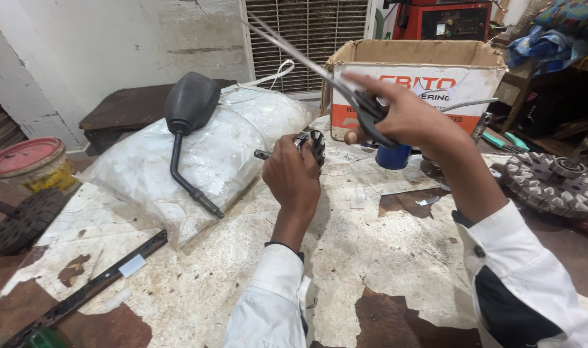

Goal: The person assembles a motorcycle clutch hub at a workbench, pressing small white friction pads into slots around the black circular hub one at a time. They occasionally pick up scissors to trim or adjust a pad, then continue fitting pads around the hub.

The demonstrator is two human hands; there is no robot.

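Left hand [293,177] closed in a fist around a small dark toothed metal part with a short steel shaft [312,143], shaft end poking out to the left of the knuckles, toothed head to the right. Right hand [413,116] pinched shut on a black curved lever-like piece [371,116], forefinger stretched along it toward the upper left. Two thin grey metal rods or cables [287,46] running from that pinch up and away to the upper left, long axis slanting from the right-hand grip toward the far wall. Both held parts raised above the middle of the bench, toothed part lower and to the left of the lever, near it but apart; left hand the nearer of the two to the toothed part's shaft, right hand higher and farther back.

Beneath, worn bench top with peeling white covering [242,270]. Toward the far left, white plastic sack [197,154] bearing a black rear-view mirror on a bent black stem [189,106]. At the far edge, open cardboard box with red and white sides [429,74], a blue cylindrical container [393,156] just before it. At the right edge, round grey disc ringed with metal blocks [551,183]. Along the near left edge, long dark flat metal bar [88,293]. Beyond the left corner, red-lidded bucket [25,161] and black knobbly wheel [25,219].
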